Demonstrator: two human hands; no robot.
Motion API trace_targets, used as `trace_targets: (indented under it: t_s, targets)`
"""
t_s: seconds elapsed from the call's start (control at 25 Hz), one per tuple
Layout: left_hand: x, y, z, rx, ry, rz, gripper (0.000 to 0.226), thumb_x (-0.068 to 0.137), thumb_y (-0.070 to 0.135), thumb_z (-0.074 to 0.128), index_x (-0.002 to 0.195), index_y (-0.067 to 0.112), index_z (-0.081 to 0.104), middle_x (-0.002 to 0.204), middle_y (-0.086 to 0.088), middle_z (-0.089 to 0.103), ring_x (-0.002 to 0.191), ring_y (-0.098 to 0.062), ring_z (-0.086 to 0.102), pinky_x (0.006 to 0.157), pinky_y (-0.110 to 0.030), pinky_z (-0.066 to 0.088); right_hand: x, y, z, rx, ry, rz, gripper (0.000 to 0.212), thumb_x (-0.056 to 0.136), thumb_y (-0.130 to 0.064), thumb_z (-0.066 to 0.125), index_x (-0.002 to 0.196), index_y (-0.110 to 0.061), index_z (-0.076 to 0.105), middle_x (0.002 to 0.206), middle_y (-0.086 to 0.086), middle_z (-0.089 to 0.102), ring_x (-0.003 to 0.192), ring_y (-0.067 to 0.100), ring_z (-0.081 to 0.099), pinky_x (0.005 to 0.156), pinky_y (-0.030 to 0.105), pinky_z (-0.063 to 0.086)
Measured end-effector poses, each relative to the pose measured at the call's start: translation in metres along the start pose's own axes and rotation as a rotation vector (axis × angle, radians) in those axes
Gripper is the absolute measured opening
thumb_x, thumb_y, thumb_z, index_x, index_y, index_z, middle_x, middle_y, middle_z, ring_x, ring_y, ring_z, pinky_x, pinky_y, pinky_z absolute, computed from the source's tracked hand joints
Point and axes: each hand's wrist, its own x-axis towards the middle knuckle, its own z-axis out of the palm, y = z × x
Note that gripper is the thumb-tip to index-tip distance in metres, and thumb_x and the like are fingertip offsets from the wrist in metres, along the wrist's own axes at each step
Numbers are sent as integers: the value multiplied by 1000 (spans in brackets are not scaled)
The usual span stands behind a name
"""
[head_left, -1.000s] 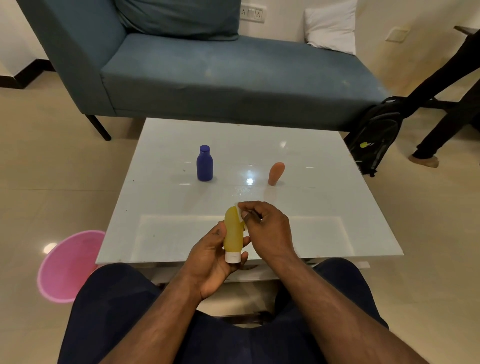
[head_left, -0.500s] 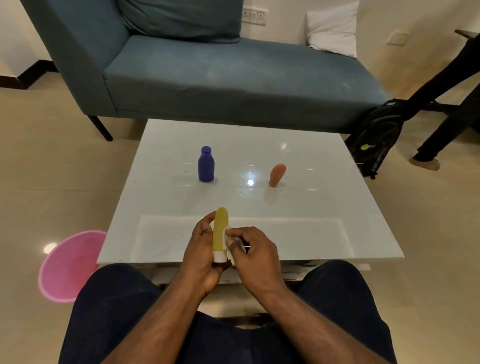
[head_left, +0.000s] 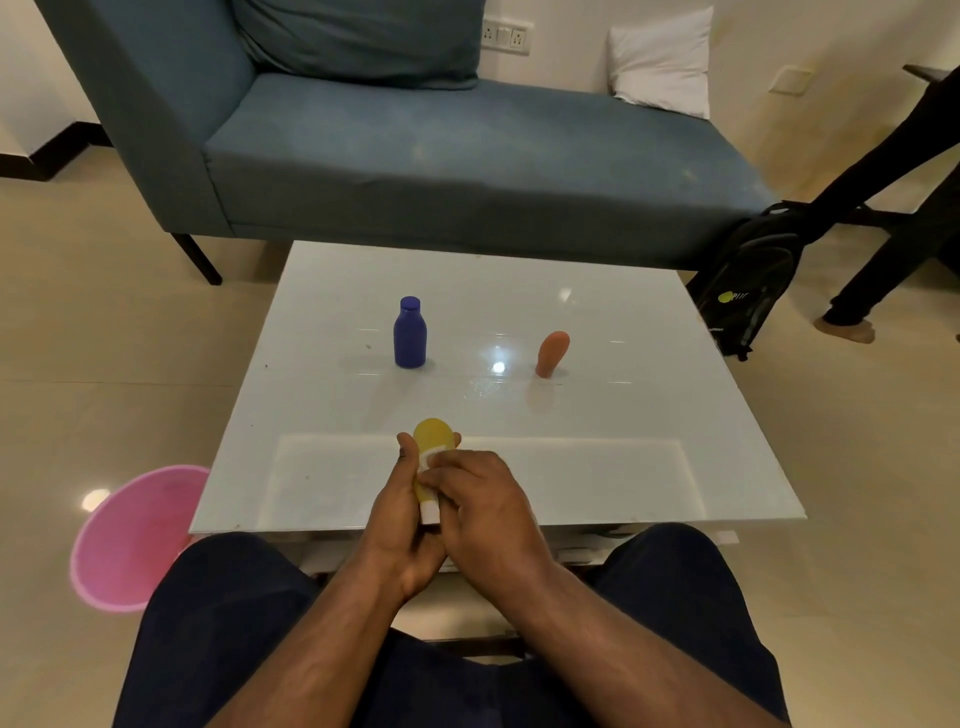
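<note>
**Fig. Soft yellow tube held in both hands**

Yellow tube (head_left: 434, 434) is upright, white cap (head_left: 430, 514) down, over the near edge of the table (head_left: 623, 467). L hand (head_left: 400, 514) wraps its lower body, fingers curled round it. R hand (head_left: 483, 504) curls against the front at the white label (head_left: 430, 458); pinching vs. pressing, cannot tell. Tube prob. light, soft and squeezable w/ smooth skin. Firmest hold is likely low, nr the stiff cap.

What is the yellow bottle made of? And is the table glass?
The yellow bottle looks like soft, matte silicone or rubbery plastic: dull, rounded, no glare. Its white cap looks like hard plastic. The table top is probably glossy white glass: it mirrors a light and the orange bottle.
</note>
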Motion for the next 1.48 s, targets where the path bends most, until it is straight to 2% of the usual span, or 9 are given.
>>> trace_targets:
  t_s: [0.12,0.32,0.48,0.68,0.8,1.0,1.16,1.32,1.48]
  targets:
    - [1,1,-1,46,20,-17,64,95,63,48,129,11,64,113,-15,74,103,-30,73,79,-44,61,8,7,-6,3,-24,-29,24,86,-14,59,108,-17,69,107,-1,67,101,15,56,88,26,47]
    - [1,0,0,133,9,-51,64,92,62,47,132,14,62,112,-14,74,97,-29,70,80,-43,54,32,25,-10,18,34,148,30,89,-15,49,114,-11,66,111,5,61,103,20,56,91,35,49]
    - [2,0,-2,84,-3,-36,62,97,60,41,126,10,63,110,-15,76,97,-28,76,76,-43,60,-4,14,-4,-85,-71,-29,31,83,-9,58,112,-14,67,110,3,62,102,19,53,85,32,50]
    - [1,-2,5,95,-17,-82,60,99,55,42,132,8,59,120,-18,72,104,-31,73,88,-47,59,8,26,-13,-3,26,139,26,86,-12,54,109,-14,67,104,1,60,96,16,55,83,33,51]
    - [7,5,2,39,19,-70,69,95,57,50,139,4,54,122,-17,70,115,-31,67,95,-45,57,-6,8,-16,-73,-82,-37,25,86,-16,58,108,-14,68,104,1,63,94,17,53,83,30,49]
    - [17,17,13,-23,34,-31,62,97,56,48,138,10,56,117,-15,68,93,-29,75,70,-43,63,2,22,-29,15,39,34,23,83,-10,56,101,-12,71,100,3,64,91,18,57,81,32,51]
    - [14,14,33,38,26,25,51,97,57,46,119,15,65,113,-13,68,93,-26,73,75,-42,61,-4,13,-31,-11,3,-71,22,83,-13,58,101,-13,71,101,3,66,92,18,58,82,29,51]
    - [18,18,37,-2,-18,48,54,99,52,46,134,11,55,119,-15,69,89,-32,76,68,-49,63,4,35,-37,115,118,92,26,85,-6,55,105,-14,69,105,-2,65,96,9,59,87,26,51]
    - [28,17,37,12,-26,66,56,103,47,44,143,8,47,115,-13,75,95,-31,76,69,-46,64,1,24,-30,124,83,33,26,88,-13,53,108,-16,69,107,-1,65,99,9,58,90,22,48]
